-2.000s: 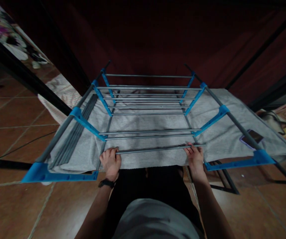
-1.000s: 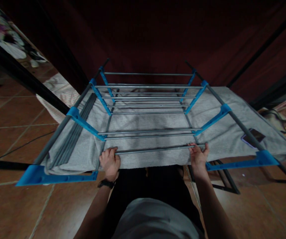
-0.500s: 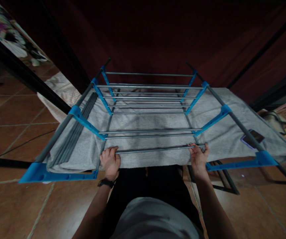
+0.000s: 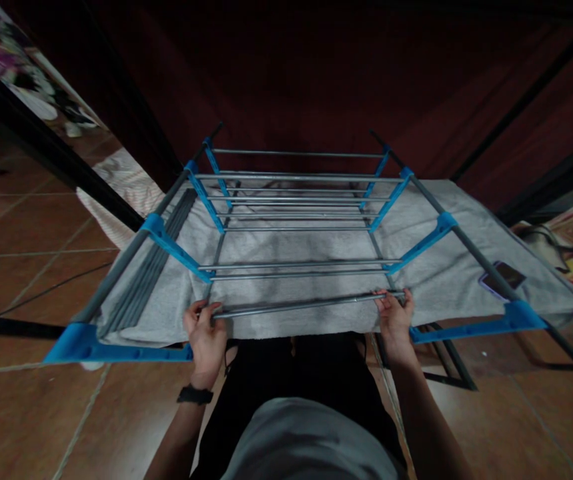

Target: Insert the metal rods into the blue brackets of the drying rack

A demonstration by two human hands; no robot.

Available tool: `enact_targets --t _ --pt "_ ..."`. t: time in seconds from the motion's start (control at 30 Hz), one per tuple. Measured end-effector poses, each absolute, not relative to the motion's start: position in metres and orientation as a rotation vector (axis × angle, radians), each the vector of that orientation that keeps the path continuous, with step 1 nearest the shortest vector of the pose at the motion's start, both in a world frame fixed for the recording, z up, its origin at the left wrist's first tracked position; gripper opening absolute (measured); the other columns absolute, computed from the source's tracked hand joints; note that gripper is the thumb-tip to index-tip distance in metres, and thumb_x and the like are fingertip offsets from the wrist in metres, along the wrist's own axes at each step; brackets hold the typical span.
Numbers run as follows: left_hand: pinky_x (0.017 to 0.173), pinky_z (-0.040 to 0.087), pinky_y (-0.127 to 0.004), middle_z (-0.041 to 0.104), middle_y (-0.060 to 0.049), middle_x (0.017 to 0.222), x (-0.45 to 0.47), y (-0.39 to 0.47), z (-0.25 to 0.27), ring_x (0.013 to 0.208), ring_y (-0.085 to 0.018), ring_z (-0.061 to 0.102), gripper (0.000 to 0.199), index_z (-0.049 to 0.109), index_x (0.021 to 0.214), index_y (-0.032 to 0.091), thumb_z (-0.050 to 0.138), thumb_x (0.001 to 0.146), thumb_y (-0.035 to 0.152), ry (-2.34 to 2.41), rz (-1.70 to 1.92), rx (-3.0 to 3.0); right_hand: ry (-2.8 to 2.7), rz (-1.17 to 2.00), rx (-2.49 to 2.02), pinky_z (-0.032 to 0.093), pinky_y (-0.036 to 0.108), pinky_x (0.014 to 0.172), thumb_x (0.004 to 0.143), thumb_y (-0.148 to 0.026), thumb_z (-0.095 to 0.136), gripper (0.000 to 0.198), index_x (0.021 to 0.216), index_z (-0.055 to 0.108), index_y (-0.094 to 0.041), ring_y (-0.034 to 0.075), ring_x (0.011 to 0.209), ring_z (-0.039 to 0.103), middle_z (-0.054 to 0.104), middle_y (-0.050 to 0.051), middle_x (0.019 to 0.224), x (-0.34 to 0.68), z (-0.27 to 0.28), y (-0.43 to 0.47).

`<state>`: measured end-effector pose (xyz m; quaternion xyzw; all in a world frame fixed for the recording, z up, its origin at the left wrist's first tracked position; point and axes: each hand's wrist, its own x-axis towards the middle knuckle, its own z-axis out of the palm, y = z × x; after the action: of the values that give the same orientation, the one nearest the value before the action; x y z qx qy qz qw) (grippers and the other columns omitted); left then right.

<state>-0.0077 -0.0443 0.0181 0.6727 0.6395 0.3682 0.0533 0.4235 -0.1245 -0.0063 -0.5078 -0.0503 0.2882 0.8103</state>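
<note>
A thin grey metal tube [image 4: 296, 306] lies across the near side of the rack, held at both ends. My left hand [image 4: 207, 340], with a dark band on the wrist, is closed around its left end. At the right end, the fingers and thumb of my right hand [image 4: 394, 320] pinch it. The tube slants slightly, its left end nearer to me. Around it stands a partly built rack of grey poles and blue plastic brackets [image 4: 424, 243], with several crossbars [image 4: 296, 265] fitted farther back. The nearest left bracket [image 4: 116, 352] and right bracket [image 4: 476, 327] flank my hands.
A grey cloth [image 4: 286, 247] covers the surface under the rack. Several loose grey tubes [image 4: 154, 263] lie on its left part, a phone [image 4: 501, 278] on its right. Dark red fabric [image 4: 296, 87] hangs behind. Tiled floor [image 4: 21, 293] shows at the left.
My left hand has moved left and a little toward me, drawing that end of the tube along. My right hand still pinches the right end, almost in the same place.
</note>
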Motion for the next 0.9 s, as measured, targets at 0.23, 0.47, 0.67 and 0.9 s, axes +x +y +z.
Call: enact_targets --t 0.23,0.47,0.67,0.9 --pt "0.108 0.045 -0.047 0.043 -0.013 0.129 -0.002 -0.068 0.054 0.129 -0.029 0.045 0.027 0.062 0.111 0.021 0.053 0.085 0.022 2.0 1.384 1.923 -0.082 0.656 -1.081 0.059 0.03 0.081 0.066 -0.014 0.075 0.068 0.124 0.045 -0.033 0.01 0.075 0.07 0.069 -0.008 0.087 0.422 -0.003 -0.123" --pt "0.092 0.054 -0.038 0.047 -0.011 0.136 0.002 -0.063 0.066 0.114 -0.022 0.059 0.036 0.058 0.12 0.023 0.059 0.083 0.025 1.834 1.581 1.614 -0.067 0.681 -1.055 0.057 0.032 0.086 0.066 -0.017 0.079 0.058 0.113 0.048 -0.032 0.011 0.079 0.071 0.071 -0.008 0.086 0.415 0.0 -0.123" --pt "0.088 0.054 -0.035 0.067 -0.004 0.098 -0.003 -0.055 0.064 0.096 -0.018 0.066 0.036 0.062 0.112 0.023 0.065 0.077 0.021 1.501 1.554 0.947 -0.072 0.777 -1.023 0.057 0.031 0.089 0.069 -0.024 0.085 0.032 0.087 0.058 -0.025 0.011 0.079 0.07 0.071 -0.006 0.083 0.414 0.004 -0.123" --pt "0.076 0.051 -0.021 0.068 0.0 0.087 -0.001 -0.049 0.057 0.08 -0.01 0.066 0.029 0.069 0.097 0.017 0.073 0.069 0.012 1.285 1.613 0.593 -0.167 1.031 -0.98 0.058 0.032 0.091 0.065 -0.024 0.089 0.028 0.084 0.069 -0.025 0.015 0.089 0.072 0.075 -0.002 0.092 0.381 0.013 -0.122"
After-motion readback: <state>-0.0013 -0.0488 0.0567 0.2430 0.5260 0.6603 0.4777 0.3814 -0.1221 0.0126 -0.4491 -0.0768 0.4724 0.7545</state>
